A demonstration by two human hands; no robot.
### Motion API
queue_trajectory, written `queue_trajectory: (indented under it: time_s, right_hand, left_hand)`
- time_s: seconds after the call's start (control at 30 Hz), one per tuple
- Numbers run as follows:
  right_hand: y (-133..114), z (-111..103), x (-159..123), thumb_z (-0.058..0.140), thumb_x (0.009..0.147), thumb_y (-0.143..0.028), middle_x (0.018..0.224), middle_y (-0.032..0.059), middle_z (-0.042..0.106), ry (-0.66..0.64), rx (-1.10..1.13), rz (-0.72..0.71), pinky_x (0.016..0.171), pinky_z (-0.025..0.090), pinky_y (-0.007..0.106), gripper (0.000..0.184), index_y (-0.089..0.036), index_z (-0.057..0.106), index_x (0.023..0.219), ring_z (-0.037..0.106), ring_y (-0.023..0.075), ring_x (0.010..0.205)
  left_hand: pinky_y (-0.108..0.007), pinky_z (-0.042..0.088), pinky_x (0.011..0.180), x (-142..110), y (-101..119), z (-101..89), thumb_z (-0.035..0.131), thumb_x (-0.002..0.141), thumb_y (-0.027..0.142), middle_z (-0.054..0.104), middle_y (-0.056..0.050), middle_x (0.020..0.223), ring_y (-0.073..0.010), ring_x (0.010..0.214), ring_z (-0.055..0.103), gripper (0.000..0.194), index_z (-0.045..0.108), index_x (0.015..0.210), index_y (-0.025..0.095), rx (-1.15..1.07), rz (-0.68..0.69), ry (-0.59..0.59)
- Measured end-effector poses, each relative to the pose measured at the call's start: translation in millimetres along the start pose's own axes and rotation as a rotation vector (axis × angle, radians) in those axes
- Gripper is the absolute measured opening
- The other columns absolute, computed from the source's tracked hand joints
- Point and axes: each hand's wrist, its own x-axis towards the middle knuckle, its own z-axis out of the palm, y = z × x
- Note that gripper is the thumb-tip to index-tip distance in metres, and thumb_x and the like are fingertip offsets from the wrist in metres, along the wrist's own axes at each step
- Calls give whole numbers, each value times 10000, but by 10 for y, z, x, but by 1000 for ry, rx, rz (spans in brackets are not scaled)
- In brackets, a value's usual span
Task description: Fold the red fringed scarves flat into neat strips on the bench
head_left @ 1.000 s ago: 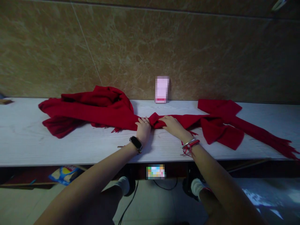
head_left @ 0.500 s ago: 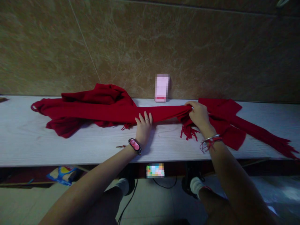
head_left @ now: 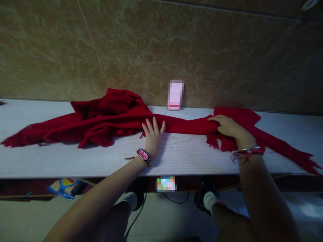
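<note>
A red fringed scarf point(head_left: 181, 126) stretches in a narrow band across the white wooden surface, with my left hand point(head_left: 153, 134) flat on its lower edge, fingers spread. My right hand point(head_left: 230, 129) rests on the band's right part, index finger stretched out along the cloth; its thumb and other fingertips are partly hidden. Rumpled red cloth point(head_left: 118, 104) bunches on the left and tapers to a fringed end point(head_left: 15, 139). To the right of my right hand lies more red cloth point(head_left: 242, 114), whose fringed strip point(head_left: 290, 149) runs toward the right edge.
A pixelated pink box-like item point(head_left: 175, 95) stands against the brown marbled wall point(head_left: 151, 50). The white surface point(head_left: 186, 158) has its front edge close to me. Below are a blue packet point(head_left: 64, 188), a pixelated colourful item point(head_left: 166, 184) and a black cable point(head_left: 136, 218).
My right hand has shifted right along the scarf, its grip loosened into a resting hand. At the left, the looped end has swung out flat, its fringe reaching farther left. My left hand stays put.
</note>
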Motion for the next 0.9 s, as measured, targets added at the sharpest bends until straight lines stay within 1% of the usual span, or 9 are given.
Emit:
queue_trajectory:
  time_s: [0.07, 0.1, 0.23, 0.33, 0.43, 0.53, 0.7, 0.77, 0.9]
  right_hand:
    - [-159, 35, 45, 475, 579, -2, 1159, 85, 634, -128, -1, -69, 986, 410, 423, 571, -203, 655, 1082, 560, 243, 1107]
    - [-260, 61, 70, 497, 616, -28, 1224, 95, 599, -142, 11, -98, 1005, 387, 457, 565, -203, 628, 1138, 522, 258, 1162]
    - [-680, 310, 131, 500, 798, -210, 1343, 143, 500, -64, 43, -59, 1018, 312, 584, 466, -189, 534, 1262, 404, 306, 1275]
    - [-913, 588, 117, 485, 852, -257, 1385, 146, 458, -132, 23, -66, 1031, 296, 567, 477, -183, 468, 1322, 365, 304, 1302]
    - [-1036, 744, 88, 451, 886, -269, 1304, 151, 531, -177, -32, -94, 1002, 340, 528, 410, -175, 517, 1280, 440, 305, 1221]
    - [-1062, 742, 77, 437, 882, -217, 1162, 158, 608, -161, -90, -110, 913, 419, 444, 328, -159, 613, 1153, 525, 290, 1066]
    - [-992, 677, 113, 400, 842, -98, 1048, 153, 651, -96, -22, -73, 897, 424, 378, 320, -128, 654, 1034, 551, 256, 999]
    - [-934, 652, 164, 421, 807, -83, 1014, 136, 667, -7, 156, 12, 903, 429, 354, 302, -123, 659, 989, 573, 231, 979]
    - [-757, 505, 331, 436, 775, -142, 964, 53, 693, 255, 715, 190, 854, 478, 359, 277, -178, 641, 959, 619, 198, 922]
  left_hand:
    - [-657, 240, 1020, 2, -5, -4, 276, 918, 108, 312, -153, 1469, -385, 1342, 263, 504, 386, 1390, 244, -1, -7, -16]
    - [-660, 235, 1020, 2, -7, -8, 273, 918, 109, 309, -161, 1468, -384, 1342, 265, 503, 384, 1392, 237, -2, -6, -20]
    - [-660, 208, 1034, -8, -31, -15, 305, 914, 125, 285, -148, 1482, -369, 1362, 223, 494, 387, 1388, 238, -5, 25, 13]
    - [-669, 188, 1035, -21, -77, -3, 326, 908, 129, 255, -125, 1498, -365, 1374, 185, 503, 378, 1391, 263, -18, 37, 60]
    - [-667, 168, 1043, -29, -150, 16, 342, 896, 122, 248, -131, 1501, -361, 1381, 162, 515, 375, 1395, 246, -69, 11, 76]
    - [-674, 148, 1041, -21, -250, 33, 397, 875, 142, 207, -154, 1510, -377, 1384, 130, 532, 370, 1399, 228, -117, -18, 102]
    - [-681, 96, 1043, 27, -452, 48, 513, 838, 253, 164, -136, 1527, -375, 1394, 81, 615, 317, 1420, 264, -144, -38, 193]
    - [-689, 81, 1036, 49, -500, 40, 539, 830, 322, 152, -148, 1528, -384, 1394, 68, 646, 302, 1427, 257, -157, -66, 208]
    - [-679, 67, 1043, 69, -477, -31, 532, 834, 366, 159, -143, 1529, -374, 1398, 60, 645, 301, 1426, 258, -174, -45, 214]
